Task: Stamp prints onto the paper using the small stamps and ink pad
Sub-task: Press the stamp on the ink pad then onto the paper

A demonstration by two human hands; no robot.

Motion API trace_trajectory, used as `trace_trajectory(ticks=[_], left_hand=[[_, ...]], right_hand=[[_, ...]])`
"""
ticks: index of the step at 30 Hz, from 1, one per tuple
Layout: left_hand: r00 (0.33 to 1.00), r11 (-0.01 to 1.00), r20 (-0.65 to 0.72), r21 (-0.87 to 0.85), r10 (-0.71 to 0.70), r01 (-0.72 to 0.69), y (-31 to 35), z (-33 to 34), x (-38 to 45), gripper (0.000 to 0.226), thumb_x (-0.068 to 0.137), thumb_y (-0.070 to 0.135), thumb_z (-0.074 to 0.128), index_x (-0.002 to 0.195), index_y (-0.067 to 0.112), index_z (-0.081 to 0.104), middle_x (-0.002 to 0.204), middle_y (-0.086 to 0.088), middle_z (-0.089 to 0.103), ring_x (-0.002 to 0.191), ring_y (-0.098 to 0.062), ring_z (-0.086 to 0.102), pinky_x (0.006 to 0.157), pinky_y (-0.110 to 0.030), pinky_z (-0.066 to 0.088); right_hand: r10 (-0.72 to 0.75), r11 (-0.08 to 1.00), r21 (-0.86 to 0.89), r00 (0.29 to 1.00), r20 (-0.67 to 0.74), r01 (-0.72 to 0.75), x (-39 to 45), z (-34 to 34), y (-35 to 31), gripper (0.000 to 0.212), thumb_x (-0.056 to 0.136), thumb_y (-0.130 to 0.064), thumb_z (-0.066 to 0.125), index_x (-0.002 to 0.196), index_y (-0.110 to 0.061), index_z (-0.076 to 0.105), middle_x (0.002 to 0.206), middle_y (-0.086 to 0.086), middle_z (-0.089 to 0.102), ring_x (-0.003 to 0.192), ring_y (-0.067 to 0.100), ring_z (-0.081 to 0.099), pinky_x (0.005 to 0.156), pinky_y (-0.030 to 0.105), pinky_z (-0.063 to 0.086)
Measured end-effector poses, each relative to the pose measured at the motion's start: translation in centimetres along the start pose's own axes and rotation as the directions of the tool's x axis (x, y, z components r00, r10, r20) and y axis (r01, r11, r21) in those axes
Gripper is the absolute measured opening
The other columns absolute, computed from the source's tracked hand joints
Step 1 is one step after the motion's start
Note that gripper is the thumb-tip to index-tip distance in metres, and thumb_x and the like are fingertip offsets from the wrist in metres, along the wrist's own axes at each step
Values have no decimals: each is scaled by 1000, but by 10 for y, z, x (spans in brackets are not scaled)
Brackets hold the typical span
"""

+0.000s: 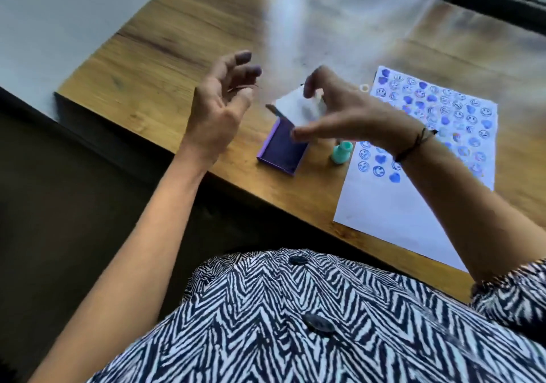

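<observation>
1. Head view: two bare hands are raised above a wooden counter (183,57), with the frame blurred by motion.
2. The left hand (220,108) is seen held up with loosely curled, spread fingers, palm turned inward; nothing is gripped in it, and its fingertips (243,57) are stained purple-blue.
3. The right hand (342,110) is raised over the ink pad (280,149); a white, lid-like piece (295,109) is pinched between its curled fingers and thumb, though the blur leaves the exact grip unclear.
4. A dark cord bracelet (413,146) is worn on the right wrist.
5. The ink pad, a purple tray with a dark inked face, is set open on the counter near its front edge, below the white piece.
6. A small teal stamp (341,152) is stood upright on the counter just beside the ink pad, at the left edge of the paper (384,211).
7. The paper is laid flat on the counter to the right; its far part is covered with rows of blue smiley and heart prints (461,110), while the near part is left blank.
8. A black-and-white zigzag shirt (295,323) is seen in the foreground.
</observation>
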State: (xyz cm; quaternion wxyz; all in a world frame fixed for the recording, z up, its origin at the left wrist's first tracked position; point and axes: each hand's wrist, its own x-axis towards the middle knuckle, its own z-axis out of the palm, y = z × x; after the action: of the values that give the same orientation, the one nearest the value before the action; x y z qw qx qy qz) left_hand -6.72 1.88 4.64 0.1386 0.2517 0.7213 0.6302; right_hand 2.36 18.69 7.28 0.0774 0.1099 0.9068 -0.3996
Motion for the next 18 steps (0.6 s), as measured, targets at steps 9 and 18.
trace_trajectory(ticks=[9, 18], left_hand=[[972, 959, 43, 179, -233, 222, -15, -3, -12, 32, 82, 0, 46, 111, 11, 55, 100, -8, 65, 94, -19, 63, 93, -33, 51], [953, 937, 65, 214, -295, 275, -17, 10, -18, 30, 80, 7, 51, 109, 15, 56, 101, -10, 68, 97, -20, 64, 97, -42, 48]], right_hand=[[-124, 910, -392, 991, 47, 133, -12, 38, 12, 62, 57, -33, 72, 103, -13, 37, 103, -2, 30, 94, 20, 26, 71, 28, 20], [-90, 895, -434, 994, 60, 107, -11, 44, 14, 65, 53, -35, 76, 99, -17, 34, 107, 3, 36, 93, 21, 28, 75, 33, 29]])
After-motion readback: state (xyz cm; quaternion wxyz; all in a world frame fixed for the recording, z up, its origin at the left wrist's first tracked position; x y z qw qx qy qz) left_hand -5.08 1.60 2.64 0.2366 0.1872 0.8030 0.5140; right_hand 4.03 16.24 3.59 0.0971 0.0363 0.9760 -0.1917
